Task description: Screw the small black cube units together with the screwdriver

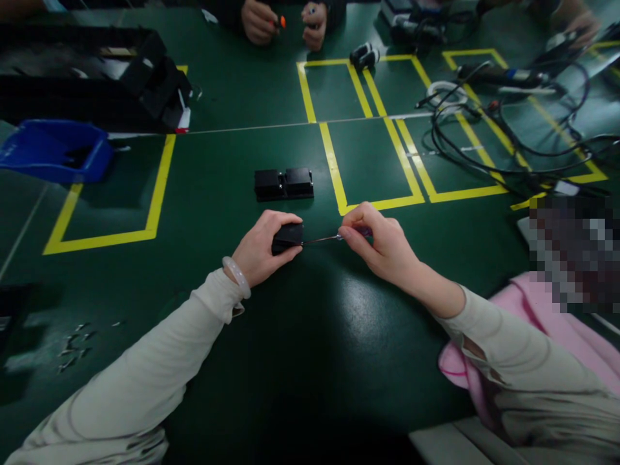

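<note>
My left hand (264, 248) is wrapped round a small black block (287, 237) on the green table, thumb and fingers on opposite sides of it. In my right hand (378, 240) is a screwdriver (322, 239), its handle mostly hidden by the fingers. The thin metal shaft lies level and points left, its tip at the block's right side. Whether the tip sits in a screw is too small to tell. Just beyond my left hand stand two black blocks (284, 183) side by side, with small metal bits between them and at the right end.
A blue scoop-like bin (58, 152) and black trays (97, 84) stand at the left. Small screws (75, 345) lie scattered nearer me. Cables (484, 155) coil at the right, above pink cloth (547, 323). Across the table are another person's hands (259, 22). Yellow tape (382, 205) marks the surface.
</note>
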Motion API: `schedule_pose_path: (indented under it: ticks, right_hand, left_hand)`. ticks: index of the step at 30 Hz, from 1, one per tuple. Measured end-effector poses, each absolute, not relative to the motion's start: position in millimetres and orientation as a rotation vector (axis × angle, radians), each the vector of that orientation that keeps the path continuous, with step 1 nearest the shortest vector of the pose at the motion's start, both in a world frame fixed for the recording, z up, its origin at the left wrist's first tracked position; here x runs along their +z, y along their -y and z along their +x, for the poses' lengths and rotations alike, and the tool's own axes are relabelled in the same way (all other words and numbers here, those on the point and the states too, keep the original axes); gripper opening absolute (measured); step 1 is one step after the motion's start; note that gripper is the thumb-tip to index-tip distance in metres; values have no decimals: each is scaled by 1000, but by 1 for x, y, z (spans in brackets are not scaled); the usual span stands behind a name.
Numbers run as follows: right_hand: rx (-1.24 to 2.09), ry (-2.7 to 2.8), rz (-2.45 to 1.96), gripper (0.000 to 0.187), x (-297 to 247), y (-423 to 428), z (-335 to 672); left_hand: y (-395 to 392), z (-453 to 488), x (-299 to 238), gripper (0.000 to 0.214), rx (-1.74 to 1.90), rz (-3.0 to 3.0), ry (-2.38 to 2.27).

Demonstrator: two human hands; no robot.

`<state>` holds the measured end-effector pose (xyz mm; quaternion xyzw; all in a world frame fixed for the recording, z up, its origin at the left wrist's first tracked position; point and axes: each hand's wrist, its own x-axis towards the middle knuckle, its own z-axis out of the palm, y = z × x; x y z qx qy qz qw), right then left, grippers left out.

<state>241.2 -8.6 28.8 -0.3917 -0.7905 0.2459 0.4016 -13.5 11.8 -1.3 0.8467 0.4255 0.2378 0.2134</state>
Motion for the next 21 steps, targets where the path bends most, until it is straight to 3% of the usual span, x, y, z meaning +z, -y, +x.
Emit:
schedule_pose_path:
  ticks: [21]
  right_hand:
    - [656,1954,-1053,8,29,11,241]
  left_hand:
    - [-13,-14,-4,40,674,2370,-1159]
